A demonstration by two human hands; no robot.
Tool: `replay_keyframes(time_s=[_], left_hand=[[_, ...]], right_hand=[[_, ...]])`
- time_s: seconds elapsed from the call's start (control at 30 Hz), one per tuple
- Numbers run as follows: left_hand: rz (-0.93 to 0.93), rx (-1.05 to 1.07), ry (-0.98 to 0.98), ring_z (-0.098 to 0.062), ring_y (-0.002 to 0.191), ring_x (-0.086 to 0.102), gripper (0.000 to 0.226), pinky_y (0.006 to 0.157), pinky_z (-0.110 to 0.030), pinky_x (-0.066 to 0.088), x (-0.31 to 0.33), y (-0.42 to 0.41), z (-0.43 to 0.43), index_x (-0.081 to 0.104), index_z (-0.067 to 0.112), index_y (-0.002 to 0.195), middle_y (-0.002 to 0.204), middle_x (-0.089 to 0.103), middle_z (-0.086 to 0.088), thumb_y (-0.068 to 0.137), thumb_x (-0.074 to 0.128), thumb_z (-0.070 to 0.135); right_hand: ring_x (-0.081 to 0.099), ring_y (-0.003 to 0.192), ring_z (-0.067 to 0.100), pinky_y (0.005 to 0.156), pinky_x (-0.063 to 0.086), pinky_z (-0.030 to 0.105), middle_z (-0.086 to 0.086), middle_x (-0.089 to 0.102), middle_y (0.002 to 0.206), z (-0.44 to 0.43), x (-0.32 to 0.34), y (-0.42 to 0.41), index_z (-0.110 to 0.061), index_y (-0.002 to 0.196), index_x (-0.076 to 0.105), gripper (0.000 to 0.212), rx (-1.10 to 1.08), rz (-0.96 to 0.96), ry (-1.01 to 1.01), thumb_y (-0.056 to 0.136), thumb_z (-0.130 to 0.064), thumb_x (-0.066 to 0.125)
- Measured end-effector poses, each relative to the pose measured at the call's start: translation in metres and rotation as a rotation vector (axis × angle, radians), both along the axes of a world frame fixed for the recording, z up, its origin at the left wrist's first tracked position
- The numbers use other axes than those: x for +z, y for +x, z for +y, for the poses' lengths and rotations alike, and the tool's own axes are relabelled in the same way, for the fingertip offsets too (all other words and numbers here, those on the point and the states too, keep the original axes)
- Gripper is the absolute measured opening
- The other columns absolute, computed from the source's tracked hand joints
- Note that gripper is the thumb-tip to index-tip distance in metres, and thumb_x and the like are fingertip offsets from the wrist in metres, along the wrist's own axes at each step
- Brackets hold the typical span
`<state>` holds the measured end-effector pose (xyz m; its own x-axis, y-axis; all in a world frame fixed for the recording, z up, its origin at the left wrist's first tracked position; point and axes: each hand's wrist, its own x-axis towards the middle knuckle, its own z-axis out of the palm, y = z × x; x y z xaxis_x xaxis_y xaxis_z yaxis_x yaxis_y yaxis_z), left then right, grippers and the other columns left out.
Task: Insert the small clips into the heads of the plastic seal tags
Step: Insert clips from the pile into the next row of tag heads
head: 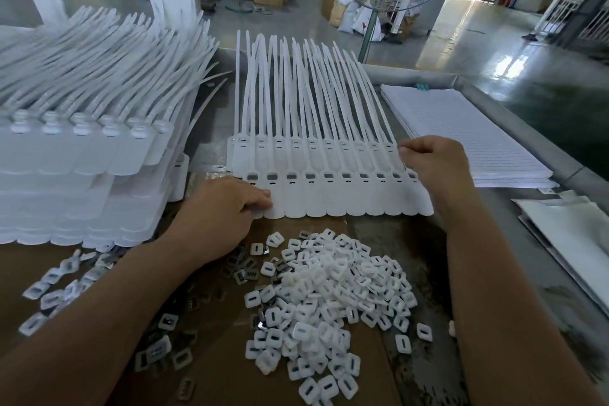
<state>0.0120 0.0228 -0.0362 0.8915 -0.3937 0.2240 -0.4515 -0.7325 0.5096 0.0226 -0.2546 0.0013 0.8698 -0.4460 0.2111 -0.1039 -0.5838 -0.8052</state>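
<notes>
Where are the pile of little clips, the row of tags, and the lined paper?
pile of clips (329,293): head view, middle of the heap.
row of tags (333,203): head view, flat bottom flap.
lined paper (461,115): head view, top sheet.

Two hands (224,208) (435,165), ten front-row tags (329,199) (clips (329,300): one uncountable heap).
</notes>
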Motion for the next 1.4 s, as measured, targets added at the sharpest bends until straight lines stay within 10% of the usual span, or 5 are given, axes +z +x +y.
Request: replay_keyframes(time_s=[0.4,1.07,1.4], left_hand=[[-0.028,-0.014,0.029,0.006,0.093,0.042,0.035,0.090,-0.015,0.029,-0.001,-0.001,0.001,0.068,0.028,0.106,0.115,0.063,0.013,0.083,0.053,0.005],[-0.096,-0.021,0.228,-0.007,0.113,0.052,0.035,0.094,-0.020,0.038,0.006,-0.008,-0.004,0.058,0.029,0.121,0.125,0.058,0.012,0.091,0.043,0.017],[-0.160,-0.033,0.284,-0.011,0.103,0.056,0.036,0.089,-0.027,0.044,0.006,-0.010,-0.006,0.062,0.026,0.113,0.113,0.063,0.008,0.089,0.039,0.012]], right_hand=[[0.055,0.068,-0.010,0.071,0.044,0.005,-0.009,0.067,0.085,0.108,0.005,-0.033,-0.017,0.093,0.072,0.015,0.979,0.277,-0.313,0.078,-0.014,0.070],[0.061,0.065,-0.004,0.061,0.048,0.009,-0.011,0.064,0.069,0.103,-0.005,-0.021,-0.034,0.070,0.060,0.025,0.730,0.160,-0.134,0.081,-0.012,0.067],[0.053,0.067,-0.004,0.071,0.044,0.012,-0.014,0.059,0.071,0.129,-0.002,0.019,-0.011,0.086,0.072,0.009,0.644,0.176,-0.253,0.083,-0.008,0.064]])
